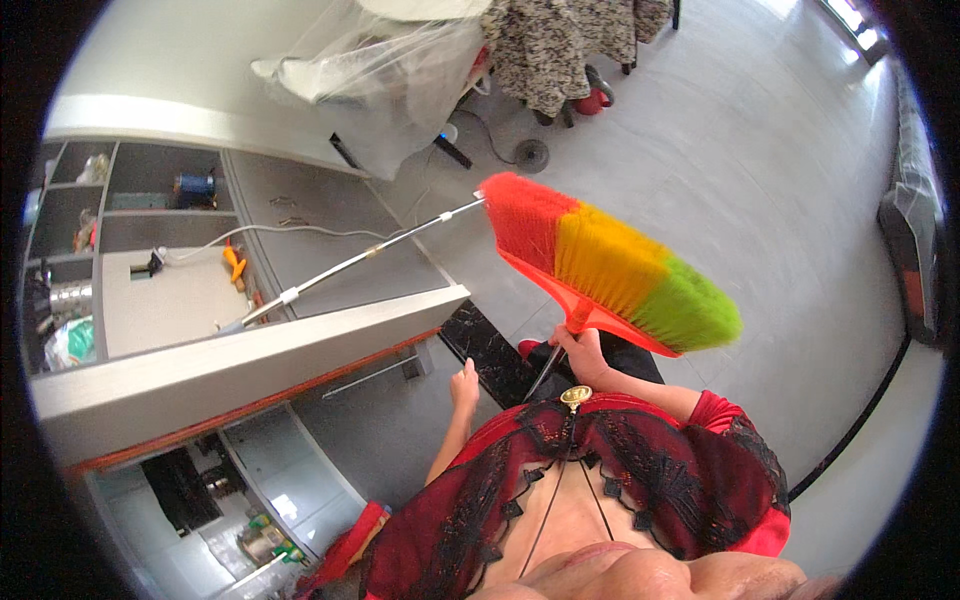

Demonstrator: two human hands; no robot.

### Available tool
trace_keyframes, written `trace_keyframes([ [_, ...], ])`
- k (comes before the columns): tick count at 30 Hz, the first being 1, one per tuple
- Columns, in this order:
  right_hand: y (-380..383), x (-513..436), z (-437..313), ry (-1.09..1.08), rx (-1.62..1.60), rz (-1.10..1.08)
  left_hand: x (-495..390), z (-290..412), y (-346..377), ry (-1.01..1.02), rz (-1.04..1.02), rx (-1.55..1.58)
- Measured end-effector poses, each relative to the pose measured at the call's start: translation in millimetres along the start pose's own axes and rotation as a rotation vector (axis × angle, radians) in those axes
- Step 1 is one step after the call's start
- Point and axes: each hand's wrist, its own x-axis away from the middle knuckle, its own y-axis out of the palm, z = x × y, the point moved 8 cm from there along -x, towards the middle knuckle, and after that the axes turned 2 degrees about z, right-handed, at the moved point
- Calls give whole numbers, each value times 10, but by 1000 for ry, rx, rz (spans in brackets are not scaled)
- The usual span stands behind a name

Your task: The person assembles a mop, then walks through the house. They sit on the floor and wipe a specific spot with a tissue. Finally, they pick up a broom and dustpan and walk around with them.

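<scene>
My right hand (585, 356) grips the metal handle (551, 367) of a broom just below its orange-red head. The broom (615, 270) is held bristles up, with red, yellow and green sections spread above the floor. The handle runs down towards my body and is lost behind my clothing. My left hand (465, 386) is beside a door frame, apart from the broom. One finger or the thumb points up, and I see nothing in that hand, but how far its fingers are closed is unclear.
A telescopic metal pole (367, 253) slants from a shelf unit (109, 232) towards the red bristles, its far end partly hidden. A wall end (247, 352) stands left. Ahead are plastic sheeting (397, 90), a patterned cloth (555, 52), a red kettlebell (592, 101) and a cable (487, 127).
</scene>
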Motion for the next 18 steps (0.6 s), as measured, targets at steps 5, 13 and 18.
trace_keyframes([
  [5,101,-21,126,45,-15,-16,-66,906,-472,291,55,247],
  [13,136,14,230,114,-4,-51,31,2719,-1273,518,233,464],
  [18,90,39,290,192,-160,-57,208,3544,-1255,769,282,481],
])
